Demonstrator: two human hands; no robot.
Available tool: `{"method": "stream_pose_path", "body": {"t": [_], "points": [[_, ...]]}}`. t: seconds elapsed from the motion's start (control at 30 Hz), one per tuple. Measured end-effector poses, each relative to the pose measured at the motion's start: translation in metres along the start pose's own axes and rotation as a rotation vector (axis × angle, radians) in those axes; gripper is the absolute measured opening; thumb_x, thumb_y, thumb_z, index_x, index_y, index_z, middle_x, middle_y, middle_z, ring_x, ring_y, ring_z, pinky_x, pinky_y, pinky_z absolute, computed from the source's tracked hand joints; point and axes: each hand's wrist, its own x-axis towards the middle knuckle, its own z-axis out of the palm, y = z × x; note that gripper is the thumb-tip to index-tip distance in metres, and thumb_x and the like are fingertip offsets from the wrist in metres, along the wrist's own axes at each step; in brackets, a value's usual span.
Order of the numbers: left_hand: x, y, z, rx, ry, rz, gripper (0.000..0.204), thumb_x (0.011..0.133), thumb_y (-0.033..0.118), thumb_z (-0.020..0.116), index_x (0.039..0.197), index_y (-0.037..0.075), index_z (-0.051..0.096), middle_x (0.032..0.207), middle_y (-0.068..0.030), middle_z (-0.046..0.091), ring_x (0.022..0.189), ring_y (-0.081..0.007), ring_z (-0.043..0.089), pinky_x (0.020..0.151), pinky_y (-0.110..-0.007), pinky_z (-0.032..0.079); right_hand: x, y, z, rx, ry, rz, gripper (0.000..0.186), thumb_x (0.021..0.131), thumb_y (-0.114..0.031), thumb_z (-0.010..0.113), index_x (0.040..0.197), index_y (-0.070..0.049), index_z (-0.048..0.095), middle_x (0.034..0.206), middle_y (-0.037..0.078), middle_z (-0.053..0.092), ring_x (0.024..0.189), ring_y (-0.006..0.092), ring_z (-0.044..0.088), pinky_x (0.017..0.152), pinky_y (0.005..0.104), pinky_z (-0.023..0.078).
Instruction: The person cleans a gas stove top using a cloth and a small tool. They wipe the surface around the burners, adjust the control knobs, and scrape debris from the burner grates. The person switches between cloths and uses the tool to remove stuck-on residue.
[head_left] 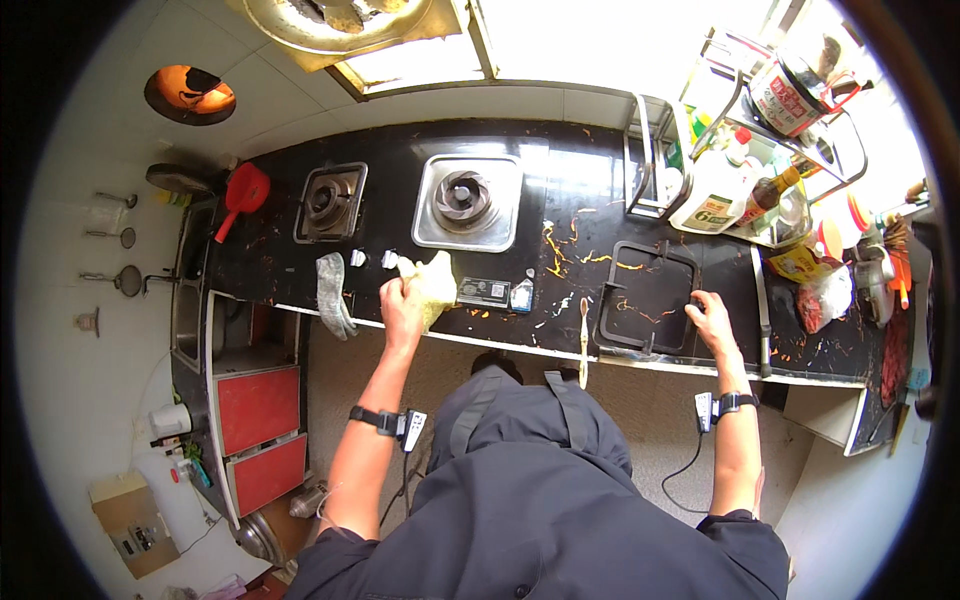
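A pale yellow cloth (pixel 434 283) is bunched in my left hand (pixel 400 312) at the counter's front edge. It lies just below the knobs (pixel 389 259) of the built-in gas stove. My right hand (pixel 710 322) has its fingers closed on the right side of a square black pan support (pixel 605 300), which lies flat on the counter. Left of that frame, a toothbrush (pixel 584 335) sticks out over the edge. A grey-white cloth (pixel 331 293) hangs over the edge to the left. Both burners, the large one (pixel 468 203) and the small one (pixel 329 204), stand without a pan support.
A metal rack (pixel 645 160) with bottles and jars stands at the back right. Bags and jars crowd the right end around a yellow packet (pixel 800 264). A red dustpan-like scoop (pixel 244 195) lies at the left near the sink (pixel 188 315). Orange-brown marks streak the black counter (pixel 570 215).
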Motion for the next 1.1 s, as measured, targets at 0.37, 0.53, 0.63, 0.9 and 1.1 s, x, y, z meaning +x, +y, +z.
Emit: {"method": "stream_pose_path", "body": {"t": [0.37,0.53,0.63,0.9,1.1], "points": [[0.034,0.014,0.112,0.384,-0.255,0.405,0.027,0.088,0.023,0.061,0.110,0.008,0.067,0.106,-0.0201,0.062,0.105,-0.0383,0.055,0.095,-0.048,0.044,-0.024,0.067,0.056,0.135,0.582,0.236,0.035,0.101,-0.030,0.048,0.094,0.001,0.063,0.091,0.019,0.062,0.087,0.0383,0.059,0.079,0.0443,0.046],[0.026,0.014,0.117,0.373,-0.104,0.421,0.032,0.083,0.018,0.067,0.115,0.018,0.069,0.102,-0.0115,0.055,0.102,-0.0332,0.052,0.093,-0.047,0.043,-0.019,0.053,0.070,-0.157,0.649,0.321,0.027,0.099,-0.030,0.054,0.092,-0.005,0.059,0.095,0.014,0.060,0.086,0.0380,0.060,0.072,0.0481,0.048],[0.042,0.018,0.121,0.355,-0.013,0.376,0.033,0.083,0.020,0.068,0.116,0.019,0.068,0.102,-0.0088,0.052,0.101,-0.0323,0.052,0.091,-0.046,0.043,-0.016,0.043,0.077,-0.271,0.633,0.429,0.023,0.097,-0.034,0.055,0.091,-0.012,0.059,0.098,0.009,0.058,0.085,0.0376,0.061,0.067,0.0513,0.048],[0.049,0.049,0.170,0.610,-0.138,0.549,0.036,0.092,0.030,0.056,0.124,0.013,0.058,0.119,-0.0146,0.054,0.113,-0.0356,0.049,0.092,-0.053,0.041,-0.007,0.047,0.047,0.317,0.584,0.555,0.027,0.097,-0.028,0.059,0.097,-0.002,0.065,0.087,0.007,0.065,0.079,0.0197,0.057,0.075,0.0351,0.047],[0.050,0.042,0.140,0.763,-0.178,0.664,0.036,0.089,0.027,0.054,0.121,0.011,0.058,0.111,-0.0130,0.057,0.104,-0.0305,0.052,0.084,-0.048,0.044,-0.058,-0.105,0.026,0.374,0.337,0.111,0.017,0.096,-0.016,0.060,0.090,-0.001,0.065,0.082,0.005,0.062,0.075,0.0166,0.058,0.069,0.0302,0.048]]}}
